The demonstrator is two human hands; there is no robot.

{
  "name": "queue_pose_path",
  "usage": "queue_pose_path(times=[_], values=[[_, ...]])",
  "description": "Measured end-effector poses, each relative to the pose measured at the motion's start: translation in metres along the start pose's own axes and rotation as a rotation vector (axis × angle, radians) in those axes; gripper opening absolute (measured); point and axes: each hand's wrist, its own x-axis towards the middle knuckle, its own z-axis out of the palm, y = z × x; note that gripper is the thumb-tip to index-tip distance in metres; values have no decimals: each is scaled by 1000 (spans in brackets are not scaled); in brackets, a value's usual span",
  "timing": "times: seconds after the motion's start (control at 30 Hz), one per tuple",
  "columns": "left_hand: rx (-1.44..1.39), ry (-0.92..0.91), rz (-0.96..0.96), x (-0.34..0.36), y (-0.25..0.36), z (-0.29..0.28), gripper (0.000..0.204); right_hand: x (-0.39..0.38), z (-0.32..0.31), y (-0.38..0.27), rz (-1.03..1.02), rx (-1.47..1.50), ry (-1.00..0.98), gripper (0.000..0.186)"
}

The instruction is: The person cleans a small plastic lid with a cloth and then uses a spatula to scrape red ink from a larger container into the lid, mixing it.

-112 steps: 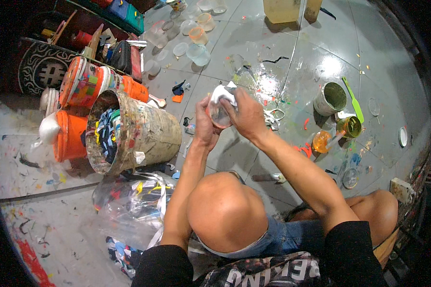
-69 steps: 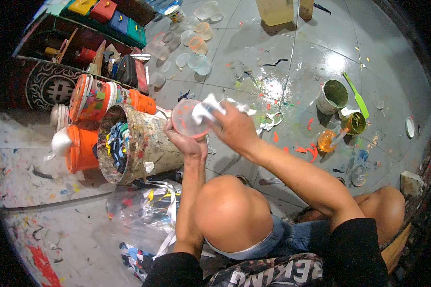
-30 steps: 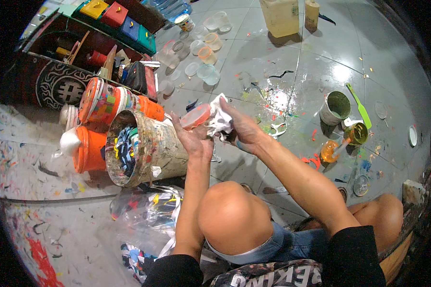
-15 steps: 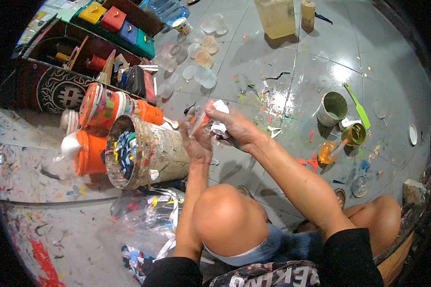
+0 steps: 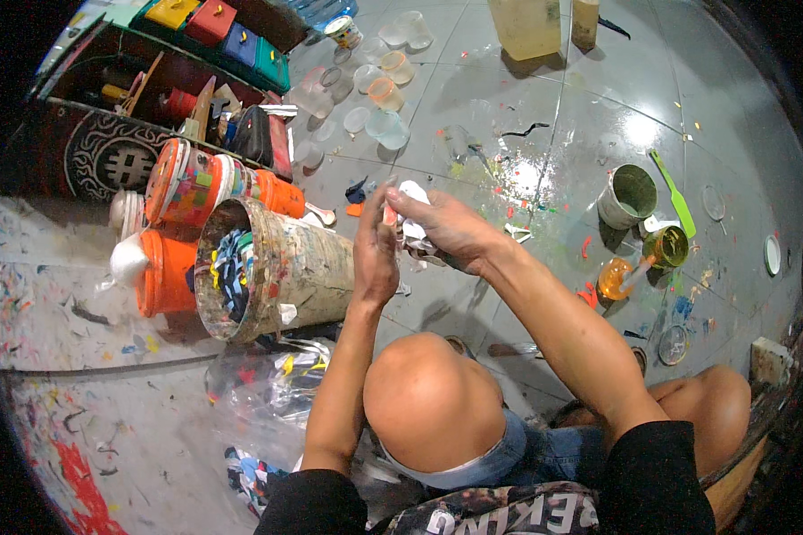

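In front of my raised knee both hands are close together. My right hand (image 5: 452,230) is closed around a crumpled white rag (image 5: 413,212), its thumb pointing at my left hand. My left hand (image 5: 376,254) is upright with its palm turned to the rag, fingers pressed against a small orange-red thing (image 5: 390,214) that lies between the hands. Most of that thing is hidden, so its kind cannot be made out. Left of my left forearm lies a paint-stained bucket (image 5: 317,267) on its side, with colourful cloth scraps (image 5: 230,272) in its mouth.
Orange tubs (image 5: 166,272) and a dark wooden organizer (image 5: 107,71) stand left. Several clear cups (image 5: 386,129) are farther off. To the right are a grey paint pot (image 5: 627,196), a green spatula (image 5: 672,192) and an orange jar (image 5: 614,279). A plastic bag (image 5: 259,383) lies near my left forearm.
My left hand has straightened up and come closer against the right hand's rag; a clear-looking, blurred piece between them now shows less. The view has shifted slightly.
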Motion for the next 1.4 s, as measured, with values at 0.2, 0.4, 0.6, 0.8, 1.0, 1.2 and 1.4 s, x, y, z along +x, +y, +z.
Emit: queue_pose_path(times=[0.2, 0.4, 0.6, 0.8, 1.0, 1.2, 1.4], values=[[100, 182, -26, 5, -8, -7, 98, 2, 18, 9, -66, -60, 94, 54], [210, 189, -21, 9, -8, -21, 84, 14, 6, 11, -362, -496, -80, 55], [457, 102, 218, 6, 3, -13, 89, 13, 22, 28, -421, -348, 248, 52], [553, 81, 324, 3, 1, -5, 89, 32, 7, 20, -4, 13, 428, 57], [438, 276, 279, -6, 4, 25, 55, 13, 26, 14, -255, -285, 564, 61], [77, 378, 31, 8, -10, 0, 54, -13, 47, 17, -592, -507, 284, 43], [-60, 364, 29, 2, 10, -9, 87, -5, 36, 47, -809, -707, 83, 38]])
